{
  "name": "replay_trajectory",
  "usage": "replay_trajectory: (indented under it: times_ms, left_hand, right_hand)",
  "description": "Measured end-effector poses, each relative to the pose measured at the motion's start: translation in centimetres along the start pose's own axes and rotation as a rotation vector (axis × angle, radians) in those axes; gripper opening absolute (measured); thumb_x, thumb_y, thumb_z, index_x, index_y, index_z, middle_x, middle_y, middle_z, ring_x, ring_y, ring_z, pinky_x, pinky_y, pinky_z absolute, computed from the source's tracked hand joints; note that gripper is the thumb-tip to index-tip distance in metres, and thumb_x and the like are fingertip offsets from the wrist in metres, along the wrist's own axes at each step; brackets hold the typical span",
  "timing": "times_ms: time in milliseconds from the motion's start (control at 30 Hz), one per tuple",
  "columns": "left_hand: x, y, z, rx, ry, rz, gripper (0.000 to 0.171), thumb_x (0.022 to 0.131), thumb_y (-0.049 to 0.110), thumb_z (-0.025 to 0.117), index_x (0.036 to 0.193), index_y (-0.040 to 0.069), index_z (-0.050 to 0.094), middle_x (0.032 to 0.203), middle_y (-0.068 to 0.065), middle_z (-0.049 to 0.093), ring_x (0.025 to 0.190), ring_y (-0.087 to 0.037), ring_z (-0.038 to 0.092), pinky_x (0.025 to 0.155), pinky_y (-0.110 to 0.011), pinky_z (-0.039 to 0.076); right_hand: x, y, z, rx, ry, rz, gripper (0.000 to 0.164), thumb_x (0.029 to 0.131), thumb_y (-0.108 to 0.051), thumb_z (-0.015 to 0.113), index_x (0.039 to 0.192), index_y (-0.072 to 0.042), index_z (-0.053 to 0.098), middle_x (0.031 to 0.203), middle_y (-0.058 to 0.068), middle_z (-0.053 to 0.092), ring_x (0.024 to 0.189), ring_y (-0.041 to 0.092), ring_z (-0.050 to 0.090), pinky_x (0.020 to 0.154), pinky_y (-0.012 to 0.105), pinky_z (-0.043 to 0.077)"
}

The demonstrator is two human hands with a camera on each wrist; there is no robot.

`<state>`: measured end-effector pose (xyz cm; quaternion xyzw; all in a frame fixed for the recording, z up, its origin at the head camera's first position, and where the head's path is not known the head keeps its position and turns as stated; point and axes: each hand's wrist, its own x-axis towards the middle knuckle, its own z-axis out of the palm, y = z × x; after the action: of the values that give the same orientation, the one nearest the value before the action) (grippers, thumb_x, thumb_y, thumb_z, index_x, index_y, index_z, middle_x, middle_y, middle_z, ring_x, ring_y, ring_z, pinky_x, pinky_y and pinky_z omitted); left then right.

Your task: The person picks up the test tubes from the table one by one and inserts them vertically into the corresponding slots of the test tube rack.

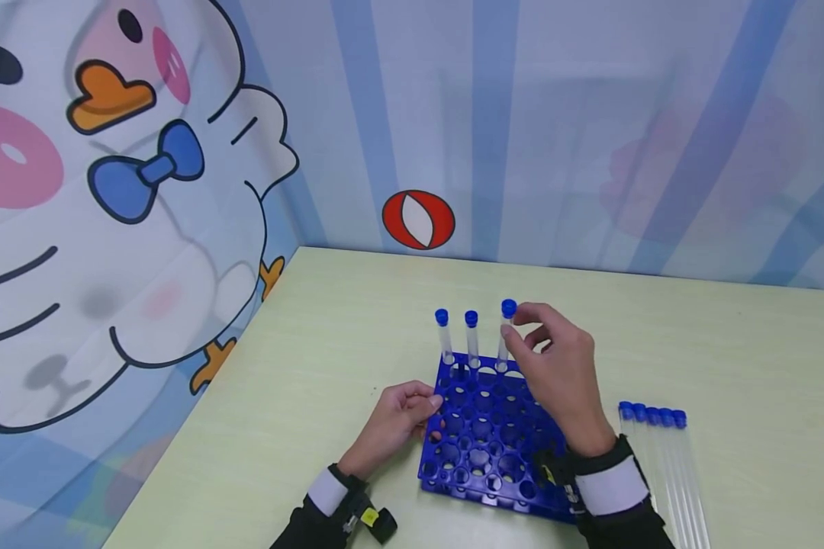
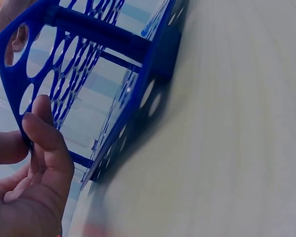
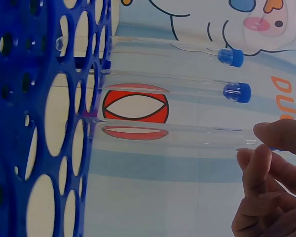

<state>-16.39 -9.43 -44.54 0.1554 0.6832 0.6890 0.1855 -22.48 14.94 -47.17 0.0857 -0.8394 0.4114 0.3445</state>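
A blue test tube rack [image 1: 484,435] stands on the table, its top full of round holes. My left hand [image 1: 401,415] grips the rack's left edge, with thumb and fingers on either side of the top plate [image 2: 27,64]. Two clear test tubes with blue caps, one at the corner [image 1: 444,335] and one beside it [image 1: 472,339], stand upright in the back row. Farther right, my right hand [image 1: 556,362] pinches a third capped test tube [image 3: 187,136] near its top. That tube's lower part is in a back-row hole.
Several more clear tubes with blue caps [image 1: 652,415] lie side by side on the table [image 1: 762,396], right of the rack and partly behind the right forearm. A wall printed with cartoon figures [image 1: 556,152] rises behind the table.
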Motion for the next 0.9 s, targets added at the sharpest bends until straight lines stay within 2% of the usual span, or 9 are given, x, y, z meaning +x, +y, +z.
replay_trajectory:
  times_ms: [100, 200, 467, 533, 667, 767, 800, 867, 900]
  left_hand:
    - [0.0, 0.0, 0.0, -0.005, -0.001, 0.008, 0.031, 0.086, 0.013, 0.048, 0.097, -0.015, 0.045, 0.081, -0.033, 0.053, 0.060, -0.023, 0.058, 0.055, -0.037, 0.049]
    - [0.1, 0.0, 0.1, -0.010, -0.008, 0.004, 0.030, 0.086, 0.013, 0.048, 0.098, -0.015, 0.044, 0.081, -0.032, 0.052, 0.060, -0.023, 0.058, 0.056, -0.037, 0.049]
    - [0.1, -0.1, 0.2, -0.003, -0.005, 0.001, 0.030, 0.086, 0.013, 0.048, 0.097, -0.015, 0.045, 0.081, -0.033, 0.052, 0.059, -0.023, 0.058, 0.055, -0.036, 0.049]
    - [0.1, -0.1, 0.2, 0.000, -0.001, -0.004, 0.030, 0.085, 0.013, 0.048, 0.097, -0.014, 0.045, 0.080, -0.032, 0.053, 0.059, -0.023, 0.058, 0.055, -0.036, 0.049]
    - [0.1, -0.1, 0.2, -0.005, 0.004, -0.002, 0.031, 0.085, 0.014, 0.050, 0.096, -0.014, 0.045, 0.080, -0.032, 0.053, 0.059, -0.024, 0.059, 0.055, -0.037, 0.049]
    - [0.1, 0.0, 0.2, -0.010, 0.004, -0.004, 0.031, 0.085, 0.014, 0.050, 0.096, -0.014, 0.046, 0.080, -0.032, 0.053, 0.059, -0.024, 0.059, 0.055, -0.035, 0.049]
    - [0.1, -0.1, 0.2, -0.010, 0.003, -0.008, 0.030, 0.085, 0.015, 0.050, 0.096, -0.013, 0.046, 0.080, -0.031, 0.053, 0.059, -0.023, 0.059, 0.054, -0.035, 0.049]
    - [0.0, -0.1, 0.2, -0.013, 0.006, -0.014, 0.030, 0.085, 0.015, 0.050, 0.096, -0.013, 0.046, 0.079, -0.030, 0.053, 0.059, -0.023, 0.058, 0.054, -0.034, 0.049]
    - [0.1, -0.2, 0.2, -0.013, 0.007, -0.014, 0.031, 0.085, 0.014, 0.050, 0.096, -0.014, 0.046, 0.079, -0.030, 0.053, 0.059, -0.023, 0.058, 0.054, -0.035, 0.049]
  right_hand:
    - [-0.6, 1.7, 1.2, -0.034, -0.027, 0.033, 0.032, 0.072, -0.042, 0.060, 0.103, -0.039, 0.051, 0.090, -0.020, 0.053, 0.058, 0.002, 0.048, 0.038, 0.021, 0.037]
    - [-0.9, 2.4, 1.7, -0.051, -0.055, 0.061, 0.031, 0.073, -0.046, 0.057, 0.102, -0.041, 0.050, 0.089, -0.022, 0.053, 0.058, 0.001, 0.048, 0.037, 0.021, 0.038]
    - [-1.1, 2.0, 1.6, -0.092, -0.098, 0.108, 0.031, 0.072, -0.051, 0.054, 0.101, -0.040, 0.049, 0.087, -0.021, 0.052, 0.057, -0.001, 0.046, 0.040, 0.020, 0.039]
    - [-0.9, 1.2, 1.1, -0.083, -0.106, 0.111, 0.032, 0.072, -0.051, 0.055, 0.100, -0.038, 0.051, 0.087, -0.019, 0.053, 0.057, 0.000, 0.046, 0.039, 0.020, 0.039]
    - [-0.2, -2.9, -1.3, 0.028, -0.179, 0.154, 0.031, 0.075, -0.041, 0.057, 0.101, -0.023, 0.055, 0.087, -0.006, 0.057, 0.058, 0.009, 0.050, 0.041, 0.027, 0.042]
    - [0.1, -5.2, -2.7, 0.049, -0.234, 0.209, 0.038, 0.075, -0.042, 0.057, 0.103, -0.017, 0.054, 0.088, -0.001, 0.057, 0.062, 0.012, 0.051, 0.040, 0.034, 0.042]
    - [0.1, -5.0, -2.5, 0.001, -0.242, 0.229, 0.044, 0.072, -0.049, 0.056, 0.104, -0.020, 0.052, 0.089, -0.003, 0.056, 0.062, 0.010, 0.050, 0.039, 0.036, 0.042]
    - [0.5, -6.5, -3.6, -0.035, -0.307, 0.280, 0.053, 0.069, -0.053, 0.055, 0.107, -0.016, 0.050, 0.092, -0.001, 0.054, 0.066, 0.012, 0.050, 0.043, 0.036, 0.043]
    - [0.5, -6.3, -3.8, -0.062, -0.332, 0.285, 0.057, 0.068, -0.055, 0.054, 0.109, -0.016, 0.048, 0.092, -0.001, 0.054, 0.066, 0.012, 0.049, 0.043, 0.036, 0.043]
